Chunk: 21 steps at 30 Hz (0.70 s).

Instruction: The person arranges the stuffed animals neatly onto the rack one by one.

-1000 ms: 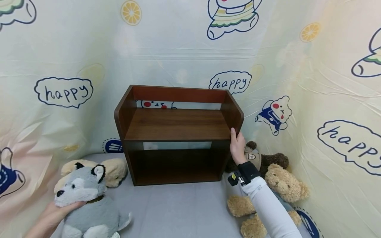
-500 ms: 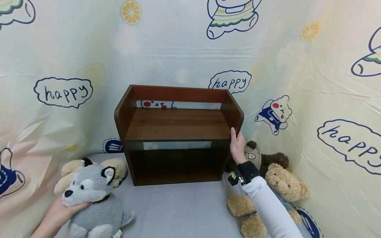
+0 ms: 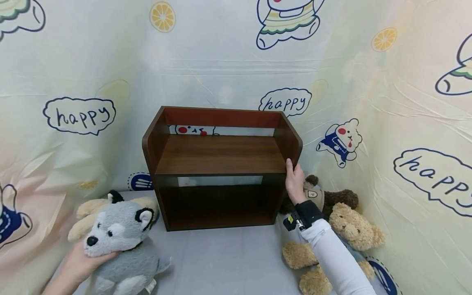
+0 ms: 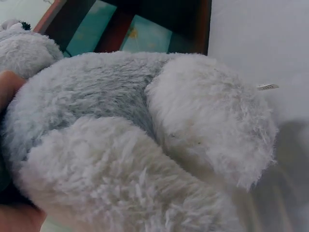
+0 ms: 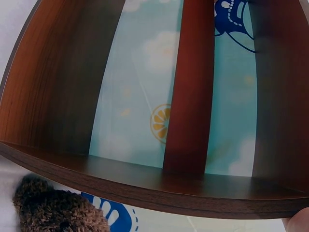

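Husky (image 3: 119,241) cupped under its chin by left hand (image 3: 79,264) beside shelf (image 3: 221,164), right hand (image 3: 295,182) wrapped on shelf's right edge; looked liable to flop loose, held only by floppy head.

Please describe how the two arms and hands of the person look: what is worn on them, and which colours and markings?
The right hand is bare. The right forearm wears a long white sleeve bearing a small pale marking. At that wrist sits a black band carrying a small device with a yellow patch. The left hand and the visible part of its forearm are bare; no sleeve or band shows there.
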Available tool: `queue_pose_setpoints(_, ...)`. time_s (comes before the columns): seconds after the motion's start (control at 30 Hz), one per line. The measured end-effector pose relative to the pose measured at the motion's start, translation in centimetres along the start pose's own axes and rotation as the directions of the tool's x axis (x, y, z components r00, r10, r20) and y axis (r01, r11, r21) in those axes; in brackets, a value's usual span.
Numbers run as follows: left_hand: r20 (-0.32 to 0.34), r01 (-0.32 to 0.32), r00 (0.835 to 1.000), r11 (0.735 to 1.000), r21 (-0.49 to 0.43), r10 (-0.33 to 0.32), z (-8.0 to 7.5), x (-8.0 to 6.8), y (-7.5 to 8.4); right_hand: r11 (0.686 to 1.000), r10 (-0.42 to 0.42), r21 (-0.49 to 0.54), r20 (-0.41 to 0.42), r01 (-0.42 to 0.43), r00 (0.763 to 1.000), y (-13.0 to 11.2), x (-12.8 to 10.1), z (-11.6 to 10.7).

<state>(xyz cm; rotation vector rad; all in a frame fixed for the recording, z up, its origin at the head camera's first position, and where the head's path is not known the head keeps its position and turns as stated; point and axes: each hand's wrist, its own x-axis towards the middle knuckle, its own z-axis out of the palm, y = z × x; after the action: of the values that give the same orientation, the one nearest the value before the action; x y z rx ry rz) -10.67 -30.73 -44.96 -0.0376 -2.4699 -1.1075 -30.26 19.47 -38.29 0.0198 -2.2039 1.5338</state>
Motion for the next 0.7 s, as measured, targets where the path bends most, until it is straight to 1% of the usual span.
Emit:
queue_pose_setpoints(0.1,-0.021,-0.061,0.998,0.996,-0.060,0.060,0.3,0.0,0.7,1.000,0.015,0.007,0.009,-0.015,1.000,0.0,0.0,-0.1)
queue_pose_setpoints(0.17,-0.026,-0.089,0.996,0.993,-0.078,0.087,0.4,0.0,1.1,1.000,0.018,0.018,0.009,-0.018,1.000,0.0,0.1,-0.1)
queue_pose_setpoints(0.37,-0.054,-0.128,0.991,0.991,-0.025,0.127,0.6,0.2,2.1,1.000,0.016,0.021,0.007,-0.016,1.000,-0.2,0.0,-0.2)
queue_pose_setpoints(0.47,-0.070,-0.158,0.985,0.987,-0.021,0.156,0.7,0.4,2.8,1.000,0.020,0.018,0.008,-0.020,1.000,-0.2,-0.1,-0.2)
queue_pose_setpoints(0.7,-0.067,-0.147,0.987,0.989,0.006,0.147,0.9,0.8,4.2,1.000,0.013,0.004,0.004,-0.013,1.000,-0.3,-0.1,-0.1)
